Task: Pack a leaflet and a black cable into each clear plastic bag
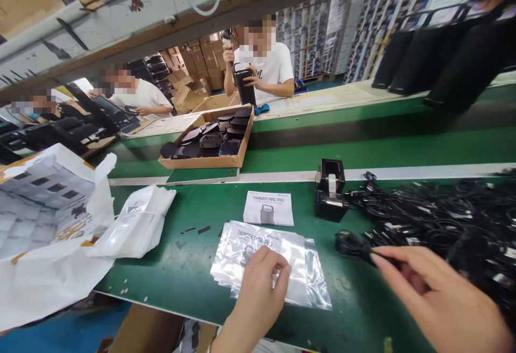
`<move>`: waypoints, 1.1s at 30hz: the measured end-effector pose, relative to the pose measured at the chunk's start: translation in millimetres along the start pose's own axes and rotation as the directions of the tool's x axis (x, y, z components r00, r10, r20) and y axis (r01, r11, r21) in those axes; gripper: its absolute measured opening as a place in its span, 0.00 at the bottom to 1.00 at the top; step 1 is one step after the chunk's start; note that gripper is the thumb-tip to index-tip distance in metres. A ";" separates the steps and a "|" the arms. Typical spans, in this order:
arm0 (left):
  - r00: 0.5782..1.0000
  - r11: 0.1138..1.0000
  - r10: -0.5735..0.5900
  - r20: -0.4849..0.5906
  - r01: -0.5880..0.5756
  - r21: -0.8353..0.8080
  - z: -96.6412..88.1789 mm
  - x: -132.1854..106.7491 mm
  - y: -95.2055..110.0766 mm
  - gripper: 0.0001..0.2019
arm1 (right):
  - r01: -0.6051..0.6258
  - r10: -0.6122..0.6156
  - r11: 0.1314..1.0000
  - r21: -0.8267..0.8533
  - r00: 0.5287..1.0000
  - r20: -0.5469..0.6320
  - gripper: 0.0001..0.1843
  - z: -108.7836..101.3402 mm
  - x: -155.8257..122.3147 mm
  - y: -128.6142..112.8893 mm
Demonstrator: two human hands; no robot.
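My left hand (262, 283) rests on a stack of clear plastic bags (306, 272) with a booklet inside, its fingertips pinching the top bag. My right hand (427, 294) grips a black power cable with its plug (350, 244) sticking out to the left, just beside the bags. A large heap of black cables (451, 218) lies at the right. A loose "Thunder Trail Pro" booklet (269, 208) lies beyond the bags.
A black tape dispenser (331, 189) stands by the cable heap. White plastic bags (137, 224) and a printed carton (40, 202) sit left. A cardboard tray (201, 160) of black parts rides the green conveyor. Three people work across it.
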State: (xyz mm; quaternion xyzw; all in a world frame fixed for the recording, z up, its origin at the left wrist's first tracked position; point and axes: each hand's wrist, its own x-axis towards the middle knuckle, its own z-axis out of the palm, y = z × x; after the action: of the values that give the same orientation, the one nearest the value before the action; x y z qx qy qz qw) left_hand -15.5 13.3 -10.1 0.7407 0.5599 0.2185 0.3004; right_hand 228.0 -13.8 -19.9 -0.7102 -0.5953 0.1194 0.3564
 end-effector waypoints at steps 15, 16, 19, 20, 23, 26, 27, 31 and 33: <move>0.994 0.961 -0.034 -0.099 0.005 -0.277 1.7 -5.8 4.8 0.07 | 0.050 -0.105 0.977 0.207 0.960 0.259 0.10 43.4 -3.0 -63.4; 0.994 0.963 -0.015 -0.110 -0.016 -0.269 1.2 -5.7 5.7 0.07 | 0.041 -0.094 0.979 0.199 0.958 0.270 0.10 45.5 -1.1 -69.4; 0.991 0.961 -0.005 -0.132 -0.032 -0.276 -2.7 -5.0 6.5 0.07 | -0.047 -0.029 0.977 0.210 0.939 0.343 0.10 48.0 4.5 -79.5; 0.990 0.959 -0.010 -0.138 -0.030 -0.283 -4.4 -4.9 5.9 0.06 | -0.108 0.008 0.964 0.243 0.925 0.381 0.11 47.4 6.2 -80.2; 0.987 0.954 -0.036 -0.155 -0.012 -0.298 -8.1 -6.2 1.6 0.05 | -0.355 0.138 0.849 0.391 0.864 0.485 0.15 44.4 10.0 -77.8; 0.985 0.947 -0.080 -0.153 0.027 -0.321 -7.3 -9.3 -3.5 0.04 | -0.489 0.203 0.747 0.450 0.813 0.546 0.17 44.9 10.0 -75.0; 0.984 0.943 -0.093 -0.151 0.039 -0.330 -6.3 -10.4 -4.9 0.04 | -0.493 0.200 0.747 0.446 0.807 0.556 0.17 46.5 9.3 -74.6; 0.979 0.934 -0.104 -0.172 0.037 -0.355 -0.9 -14.8 -7.8 0.04 | -0.431 0.164 0.796 0.425 0.829 0.535 0.17 57.1 6.9 -75.4; 0.978 0.936 -0.087 -0.191 0.015 -0.351 1.8 -16.4 -7.9 0.04 | -0.430 0.165 0.809 0.401 0.821 0.547 0.17 61.9 6.6 -78.3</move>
State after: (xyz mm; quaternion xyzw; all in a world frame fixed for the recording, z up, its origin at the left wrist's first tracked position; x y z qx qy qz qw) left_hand -24.4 -1.3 -16.7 0.6349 0.5592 0.3806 0.3732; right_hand 133.4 17.8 -11.8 -0.6241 -0.4892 0.5026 0.3444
